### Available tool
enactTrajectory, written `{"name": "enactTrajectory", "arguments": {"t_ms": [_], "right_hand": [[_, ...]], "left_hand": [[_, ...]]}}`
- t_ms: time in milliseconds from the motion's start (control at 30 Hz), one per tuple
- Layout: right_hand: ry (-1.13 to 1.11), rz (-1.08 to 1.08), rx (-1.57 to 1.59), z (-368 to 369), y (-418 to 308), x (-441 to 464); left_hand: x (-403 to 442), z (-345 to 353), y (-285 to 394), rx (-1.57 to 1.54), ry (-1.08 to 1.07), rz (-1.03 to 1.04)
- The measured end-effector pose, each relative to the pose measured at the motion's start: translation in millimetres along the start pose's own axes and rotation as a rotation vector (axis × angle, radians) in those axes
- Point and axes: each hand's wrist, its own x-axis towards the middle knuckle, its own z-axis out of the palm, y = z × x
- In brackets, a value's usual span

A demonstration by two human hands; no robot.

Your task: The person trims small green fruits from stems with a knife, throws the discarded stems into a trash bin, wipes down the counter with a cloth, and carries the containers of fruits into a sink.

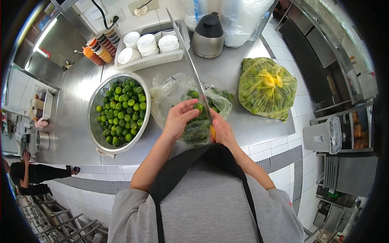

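Note:
My left hand (178, 117) pinches a small green lime (198, 106) between thumb and fingers. Wrapped round the yellow handle of a long knife (193, 69) is my right hand (222, 128), the blade pointing up and away from me. The blade's lower part is right beside the lime; whether it touches cannot be made out. Under both hands lies an opened clear plastic bag (162, 97) with green pieces inside, partly covered by my hands. To the left, a steel colander (92, 135) holds many whole limes (121, 109).
On the steel counter (77, 93) stand a white basket of small dishes (148, 62), sauce bottles (92, 56), a steel jug (208, 38) and a tied yellowish bag of greens (265, 91). Plastic-wrapped stacks (245, 22) are behind. Another person (28, 174) is at far left.

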Motion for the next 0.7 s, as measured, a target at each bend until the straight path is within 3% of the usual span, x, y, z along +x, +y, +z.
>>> {"name": "enactTrajectory", "arguments": {"t_ms": [67,367,467,567,700], "right_hand": [[-0.002,-0.020,-0.036,1,4,2],[-0.021,0.017,-0.017,1,2,5],[0.029,0.040,0.020,7,-5,8],[0.054,0.174,0.076,8,-12,14],[-0.016,0.168,0.066,2,1,23]], "left_hand": [[-1,0,0,-0.050,0.011,-0.006],[-2,11,3,0.280,0.103,0.229],[-2,13,-4,0.483,0.178,0.489],[-8,15,-2,0.769,0.174,0.645],[-19,18,2,0.894,0.152,0.770]]}}
